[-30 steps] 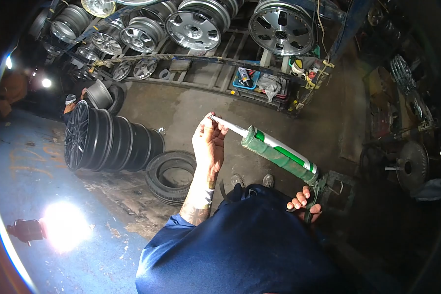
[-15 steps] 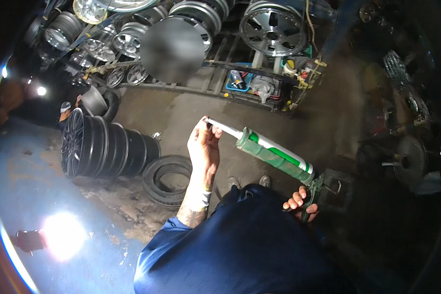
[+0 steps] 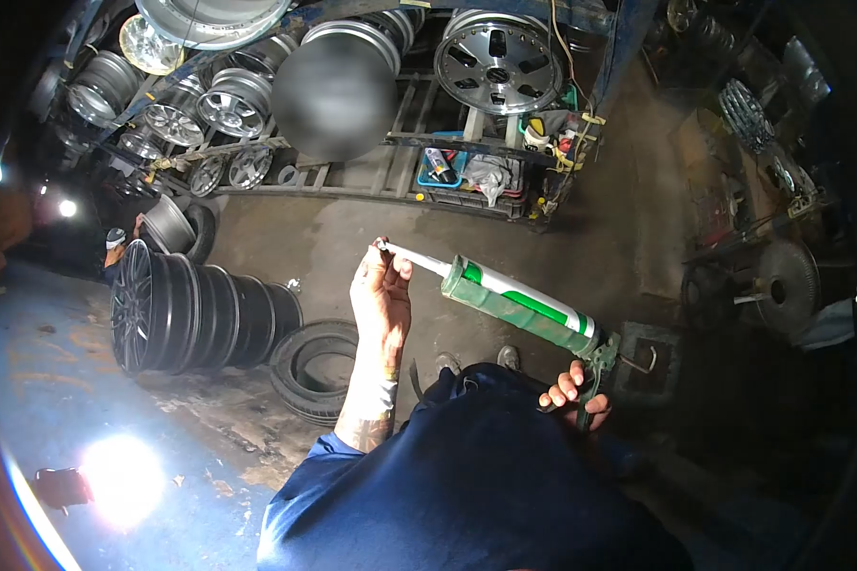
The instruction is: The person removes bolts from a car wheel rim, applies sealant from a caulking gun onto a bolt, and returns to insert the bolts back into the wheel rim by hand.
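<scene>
A green caulking gun (image 3: 486, 306) with a white and green sealant tube in it is held across the front of me, tilted down to the right. My right hand (image 3: 574, 390) is wrapped round its handle and trigger at the lower right end. At the other end, the fingertips of my left hand (image 3: 382, 293) are closed on the tip of the long white nozzle (image 3: 419, 258). Something small and dark shows at that tip, too small to make out. Behind the handle, the gun's bent metal rod (image 3: 641, 362) sticks out.
A row of dark wheel rims (image 3: 214, 314) lies on the floor at left, beside a tyre (image 3: 295, 366). Racks of silver rims (image 3: 500, 71) stand ahead, above a crate (image 3: 490, 202) of supplies. Another person (image 3: 115, 249) is far left. A bright lamp (image 3: 119, 481) shines lower left.
The caulking gun and both hands sit slightly further left in view. The surroundings have shifted left and mostly down with the camera. My grip on both ends looks the same.
</scene>
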A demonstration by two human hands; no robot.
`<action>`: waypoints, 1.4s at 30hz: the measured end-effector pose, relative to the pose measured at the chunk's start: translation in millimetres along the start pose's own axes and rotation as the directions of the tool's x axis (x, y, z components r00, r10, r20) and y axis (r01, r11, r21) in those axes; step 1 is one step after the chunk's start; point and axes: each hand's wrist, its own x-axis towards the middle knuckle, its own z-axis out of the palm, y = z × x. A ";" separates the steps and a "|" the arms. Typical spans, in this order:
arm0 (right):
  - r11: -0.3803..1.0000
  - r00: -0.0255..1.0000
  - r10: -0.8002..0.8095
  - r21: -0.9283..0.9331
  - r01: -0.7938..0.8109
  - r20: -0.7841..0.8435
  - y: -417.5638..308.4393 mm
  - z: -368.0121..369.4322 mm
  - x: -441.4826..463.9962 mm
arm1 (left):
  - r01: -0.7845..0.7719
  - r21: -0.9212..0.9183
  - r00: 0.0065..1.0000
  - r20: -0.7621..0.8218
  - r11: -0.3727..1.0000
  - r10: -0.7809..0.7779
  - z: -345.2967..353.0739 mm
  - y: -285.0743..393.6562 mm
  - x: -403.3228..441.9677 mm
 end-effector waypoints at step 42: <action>0.997 1.000 -0.025 -0.076 0.025 0.000 1.7 4.2 -4.4 | 0.008 0.029 0.996 0.088 1.000 -0.011 -17.4 -13.7 8.4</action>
